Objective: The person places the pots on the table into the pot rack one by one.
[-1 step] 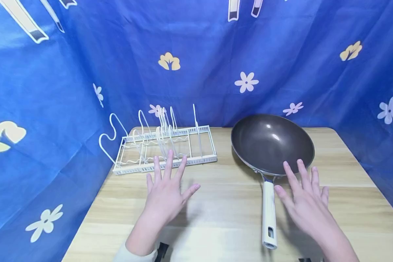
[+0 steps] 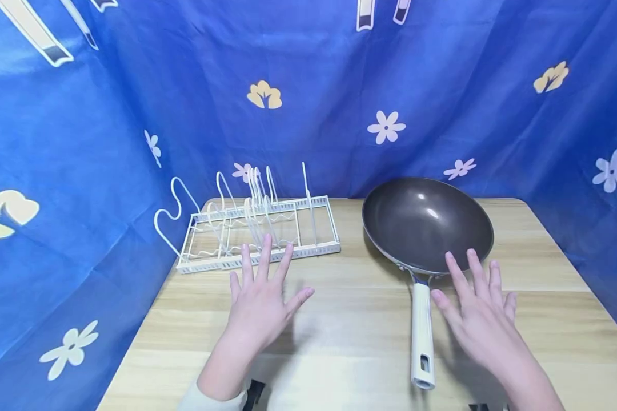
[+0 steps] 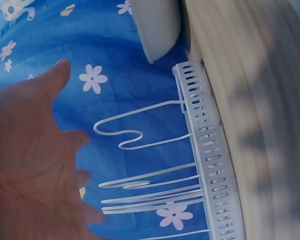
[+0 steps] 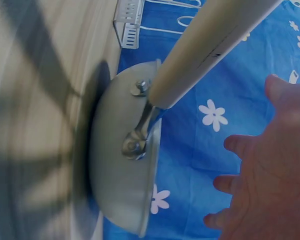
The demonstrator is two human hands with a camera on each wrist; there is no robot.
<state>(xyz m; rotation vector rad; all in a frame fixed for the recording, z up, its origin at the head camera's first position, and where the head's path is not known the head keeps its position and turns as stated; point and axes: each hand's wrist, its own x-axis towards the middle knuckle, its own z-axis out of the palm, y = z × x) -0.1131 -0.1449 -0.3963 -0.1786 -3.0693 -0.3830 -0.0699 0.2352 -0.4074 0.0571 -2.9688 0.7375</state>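
A dark-coated frying pan [image 2: 427, 222] with a white handle [image 2: 422, 337] sits on the wooden table, its handle pointing toward me. In the right wrist view its pale outer side [image 4: 122, 185] and two rivets show. My right hand [image 2: 480, 314] hovers just right of the handle, fingers spread, holding nothing. To the left stands a white wire pan rack [image 2: 259, 257] with several upright loops. My left hand [image 2: 257, 311] is held in front of it with fingers splayed and nothing in them. In the left wrist view the palm is apart from the rack's slotted rail [image 3: 207, 145].
A blue curtain [image 2: 319, 103] printed with flowers encloses the back and both sides. The light wooden tabletop [image 2: 339, 325] lies between and below the hands. The rack's left loops come close to the left curtain, and the pan lies near the table's back edge.
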